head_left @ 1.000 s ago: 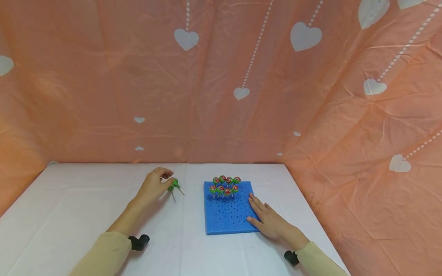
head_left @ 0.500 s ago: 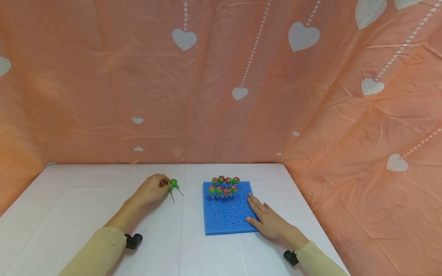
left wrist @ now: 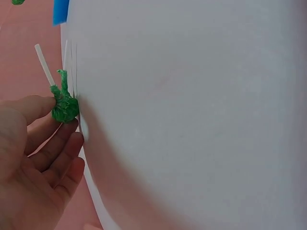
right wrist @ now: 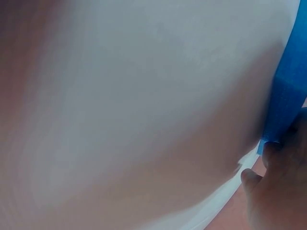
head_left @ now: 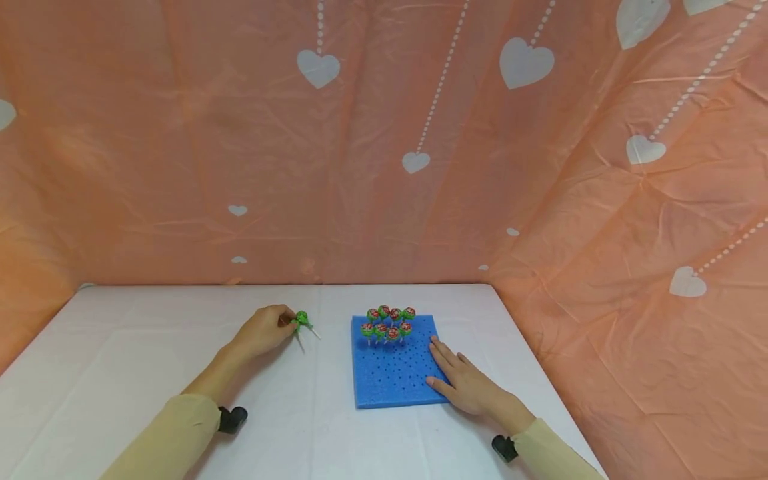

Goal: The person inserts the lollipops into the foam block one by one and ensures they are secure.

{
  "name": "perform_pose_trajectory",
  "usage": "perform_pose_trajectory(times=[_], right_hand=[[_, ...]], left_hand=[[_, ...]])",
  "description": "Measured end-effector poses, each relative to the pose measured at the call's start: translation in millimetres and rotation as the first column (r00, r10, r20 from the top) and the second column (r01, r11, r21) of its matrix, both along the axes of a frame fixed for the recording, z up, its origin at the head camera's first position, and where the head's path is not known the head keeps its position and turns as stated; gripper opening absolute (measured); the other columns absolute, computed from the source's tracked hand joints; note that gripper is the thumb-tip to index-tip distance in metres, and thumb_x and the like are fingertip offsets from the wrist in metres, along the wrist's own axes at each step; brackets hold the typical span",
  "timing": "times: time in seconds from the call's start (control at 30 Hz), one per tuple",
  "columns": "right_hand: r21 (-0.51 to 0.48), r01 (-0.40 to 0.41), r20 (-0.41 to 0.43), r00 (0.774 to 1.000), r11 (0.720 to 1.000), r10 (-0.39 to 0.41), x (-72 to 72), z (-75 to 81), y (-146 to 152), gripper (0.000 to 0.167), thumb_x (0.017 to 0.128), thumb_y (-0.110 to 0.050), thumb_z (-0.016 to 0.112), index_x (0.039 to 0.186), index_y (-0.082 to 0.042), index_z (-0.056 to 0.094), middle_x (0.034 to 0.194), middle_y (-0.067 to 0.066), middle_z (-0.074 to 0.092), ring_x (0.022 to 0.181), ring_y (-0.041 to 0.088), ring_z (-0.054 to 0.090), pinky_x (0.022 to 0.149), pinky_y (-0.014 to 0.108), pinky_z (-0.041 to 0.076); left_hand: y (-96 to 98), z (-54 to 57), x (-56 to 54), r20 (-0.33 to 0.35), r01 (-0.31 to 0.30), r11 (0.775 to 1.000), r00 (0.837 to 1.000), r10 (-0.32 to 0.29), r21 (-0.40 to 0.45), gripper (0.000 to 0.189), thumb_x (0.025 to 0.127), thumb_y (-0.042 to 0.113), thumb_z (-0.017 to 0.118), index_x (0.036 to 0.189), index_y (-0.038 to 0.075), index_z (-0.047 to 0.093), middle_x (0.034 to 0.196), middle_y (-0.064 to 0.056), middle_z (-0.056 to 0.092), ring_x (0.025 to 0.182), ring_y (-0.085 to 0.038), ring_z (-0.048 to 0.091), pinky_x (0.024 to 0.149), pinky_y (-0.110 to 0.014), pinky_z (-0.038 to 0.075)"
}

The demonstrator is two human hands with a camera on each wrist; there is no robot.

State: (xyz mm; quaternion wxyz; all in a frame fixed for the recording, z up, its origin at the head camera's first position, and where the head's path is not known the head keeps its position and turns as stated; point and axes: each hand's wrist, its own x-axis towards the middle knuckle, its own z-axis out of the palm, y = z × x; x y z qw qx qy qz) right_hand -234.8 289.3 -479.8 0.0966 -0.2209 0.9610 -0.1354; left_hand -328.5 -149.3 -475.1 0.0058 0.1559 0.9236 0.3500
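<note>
My left hand is at the left of the table, its thumb and fingers pinching a green-wrapped lollipop by the head. Two white sticks stick out beside the hand in the head view, and a second green lollipop sits right against the held one. My right hand lies with spread fingers along the right edge of a blue foam board full of small holes. Several red-and-green lollipops stand upright in two rows at the board's far part. The right wrist view catches only part of that hand and the board's side.
A white cloth covers the table. Behind it and to the right hangs an orange curtain with white hearts. Black wrist cameras sit at both sleeves, the left camera and the right camera.
My left hand's fingers, raised and spread above the green lollipops earlier, have come down and closed on one. The left forearm has moved slightly left. My right hand stays on the board.
</note>
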Motion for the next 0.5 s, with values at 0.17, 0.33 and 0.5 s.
perform_pose_trajectory(times=[0.17,0.33,0.5], right_hand=[[0.002,0.001,-0.003,1.000,1.000,-0.001,-0.8,-0.4,0.3,0.079,0.110,-0.054,0.040,0.165,-0.001,0.017,0.174,0.015,0.010,0.157,0.036,0.020,0.125,0.062,0.019],[-0.002,0.002,0.005,1.000,1.000,-0.002,-0.3,0.7,-0.4,0.080,0.110,-0.054,0.040,0.165,-0.001,0.017,0.174,0.015,0.010,0.157,0.036,0.020,0.125,0.062,0.019],[-0.004,0.006,0.015,1.000,1.000,-0.006,0.9,2.7,-1.3,0.080,0.110,-0.054,0.041,0.165,-0.001,0.017,0.174,0.015,0.010,0.157,0.037,0.020,0.125,0.062,0.019]], left_hand=[[-0.1,-2.6,-1.2,-0.006,-0.002,1.000,1.000,0.002,0.008,0.025,0.097,0.014,0.068,0.115,-0.004,0.071,0.098,-0.010,0.071,0.091,-0.025,0.064,0.080,-0.045,0.055],[-0.4,-4.5,-1.4,-0.017,-0.008,1.000,1.000,0.009,0.026,0.025,0.097,0.013,0.070,0.114,-0.005,0.071,0.098,-0.010,0.072,0.091,-0.025,0.065,0.080,-0.044,0.056],[0.5,-2.8,1.5,-0.040,-0.007,0.999,0.999,0.009,0.053,0.023,0.095,0.010,0.072,0.112,-0.006,0.071,0.098,-0.012,0.072,0.089,-0.025,0.065,0.079,-0.043,0.056]])
